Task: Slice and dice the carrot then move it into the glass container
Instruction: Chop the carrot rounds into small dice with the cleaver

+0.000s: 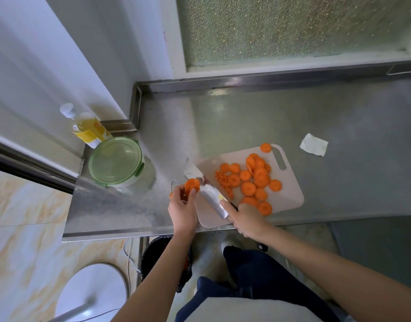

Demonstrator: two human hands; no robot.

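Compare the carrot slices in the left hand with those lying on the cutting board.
The held slices are bunched together, gripped by the left hand; the board slices lie loose and spread on the cutting board. The held slices are few; the board slices are many. Both are orange rounds.

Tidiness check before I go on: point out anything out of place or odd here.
The cutting board lies askew, its near corner right at the front edge of the counter. One carrot slice sits apart at the board's far rim by the handle slot. The glass container has its green lid on.
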